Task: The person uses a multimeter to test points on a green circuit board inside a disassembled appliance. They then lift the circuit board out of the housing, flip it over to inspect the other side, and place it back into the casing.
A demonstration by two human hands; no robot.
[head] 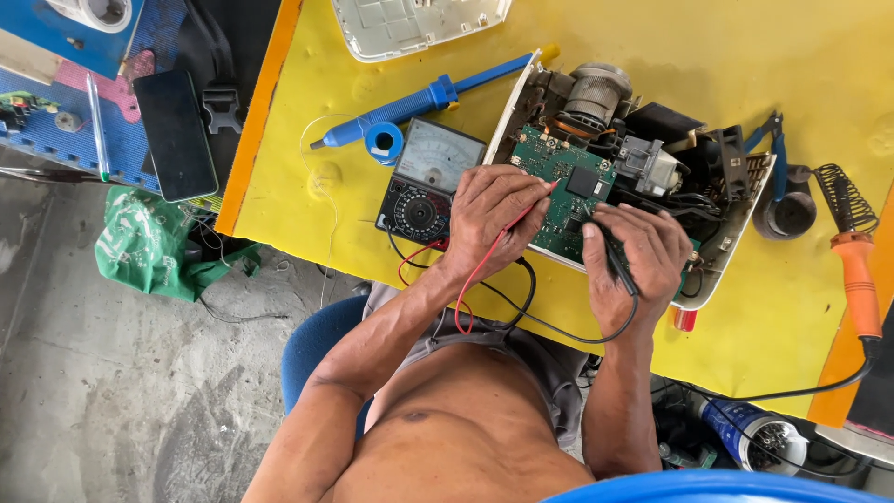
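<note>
My left hand (491, 219) pinches a red test probe (537, 202) whose tip touches the green circuit board (568, 182). My right hand (631, 261) grips a black test probe (616, 264) pressed to the same board. The board sits inside an opened white device casing (722, 256) with a motor and wiring exposed. Red and black leads run from the probes back to an analog multimeter (426, 179) lying just left of my left hand.
On the yellow table (745, 56) lie a blue desoldering pump (419, 101), a solder spool (383, 142), blue-handled pliers (773, 149), an orange soldering iron on its stand (852, 251) and a white cover (410, 23). A black phone (175, 133) rests at left; a green bag (149, 244) lies on the floor.
</note>
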